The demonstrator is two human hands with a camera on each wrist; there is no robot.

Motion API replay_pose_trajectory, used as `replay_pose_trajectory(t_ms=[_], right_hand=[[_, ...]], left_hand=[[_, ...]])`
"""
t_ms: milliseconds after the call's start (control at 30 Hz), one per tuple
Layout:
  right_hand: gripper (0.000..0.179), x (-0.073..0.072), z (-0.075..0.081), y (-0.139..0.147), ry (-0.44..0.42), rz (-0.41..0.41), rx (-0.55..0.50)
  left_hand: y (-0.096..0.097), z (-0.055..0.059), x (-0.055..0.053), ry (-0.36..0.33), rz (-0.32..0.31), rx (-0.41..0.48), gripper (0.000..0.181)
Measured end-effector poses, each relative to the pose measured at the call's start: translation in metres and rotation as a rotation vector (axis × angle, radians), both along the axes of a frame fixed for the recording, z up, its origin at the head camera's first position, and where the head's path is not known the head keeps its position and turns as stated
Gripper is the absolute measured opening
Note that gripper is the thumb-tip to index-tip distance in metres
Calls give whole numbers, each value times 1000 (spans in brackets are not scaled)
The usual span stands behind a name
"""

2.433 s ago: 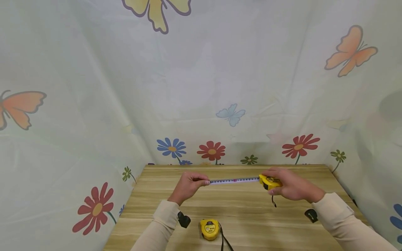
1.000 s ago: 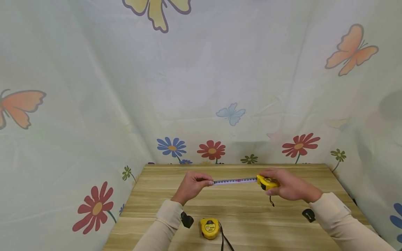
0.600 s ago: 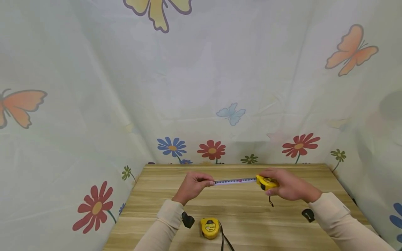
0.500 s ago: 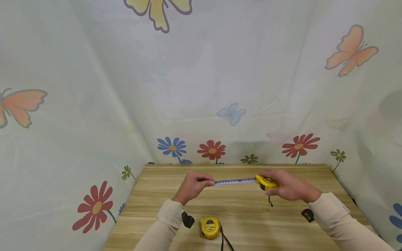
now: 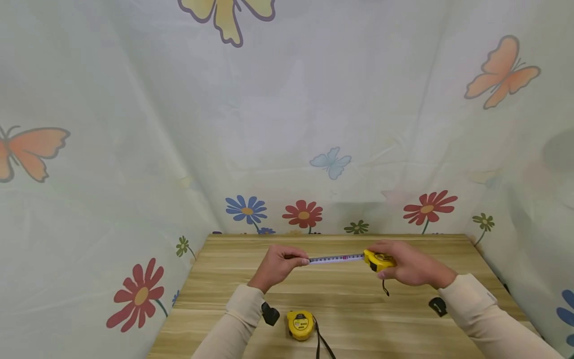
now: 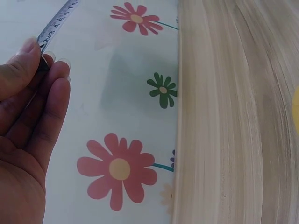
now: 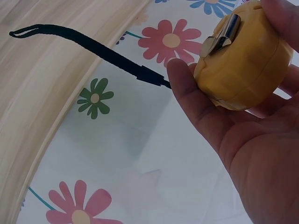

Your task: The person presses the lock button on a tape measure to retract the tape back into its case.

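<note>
My right hand grips a yellow tape measure, its fingers and thumb curled round the case. In the right wrist view the case shows a metal belt clip, and a black wrist strap hangs from it. A short length of printed blade runs out leftward from the case, straight and nearly level above the table. Its end is pinched between thumb and fingers of my left hand. The left wrist view shows the blade leaving the fingertips, with a dark end hook between them.
A second yellow tape measure lies on the wooden table near the front, its black strap trailing toward the front edge. Behind and at both sides hangs a pale curtain printed with flowers and butterflies.
My hands have come closer together: the left hand moved right and the right hand slightly left. The exposed blade between them is shorter. The tape measure on the table stays put.
</note>
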State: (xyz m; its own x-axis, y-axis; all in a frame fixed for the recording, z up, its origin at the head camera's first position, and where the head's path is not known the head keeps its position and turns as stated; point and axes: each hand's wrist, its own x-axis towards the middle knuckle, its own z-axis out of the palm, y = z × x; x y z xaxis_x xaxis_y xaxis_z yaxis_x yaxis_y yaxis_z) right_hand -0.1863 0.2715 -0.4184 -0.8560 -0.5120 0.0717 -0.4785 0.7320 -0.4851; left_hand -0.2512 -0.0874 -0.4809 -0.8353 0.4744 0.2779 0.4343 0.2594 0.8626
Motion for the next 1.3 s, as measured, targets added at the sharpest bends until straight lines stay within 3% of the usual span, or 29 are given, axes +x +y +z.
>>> replay_pose_trajectory(t_ms=[1300], right_hand=[[58, 0, 4, -9, -17, 21, 2]], left_hand=[[9, 2, 3, -7, 11, -7, 8]])
